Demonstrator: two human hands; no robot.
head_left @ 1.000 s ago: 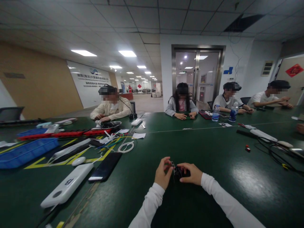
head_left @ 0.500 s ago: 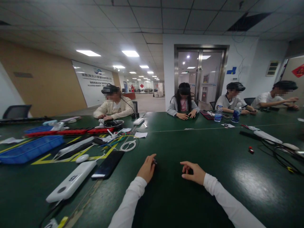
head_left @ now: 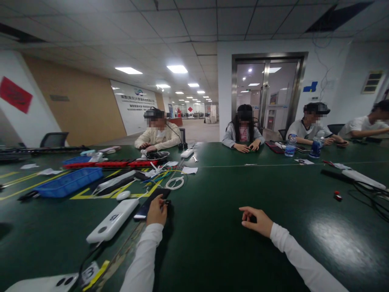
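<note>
My left hand (head_left: 157, 211) is over the right edge of a black phone-like slab (head_left: 145, 207). Its fingers are closed on a small dark object (head_left: 167, 202), too small and blurred to name. Just left of this hand lies a long white device (head_left: 113, 221) with a dark letter on it and a cable at its lower end. My right hand (head_left: 257, 222) hovers above the green table (head_left: 206, 227), its index finger out and thumb apart, the other fingers curled. I see nothing held in it.
A blue bin (head_left: 71, 182), a white mouse-like piece (head_left: 123, 196) and a coiled white cable (head_left: 174, 183) lie to the left. Black cables (head_left: 372, 198) and a small red object (head_left: 337, 196) are at right. Several people in headsets sit across, near water bottles (head_left: 291, 146).
My left hand has moved left with the small dark object, from over bare table to the black slab. The view has turned left. My right hand keeps the same pose.
</note>
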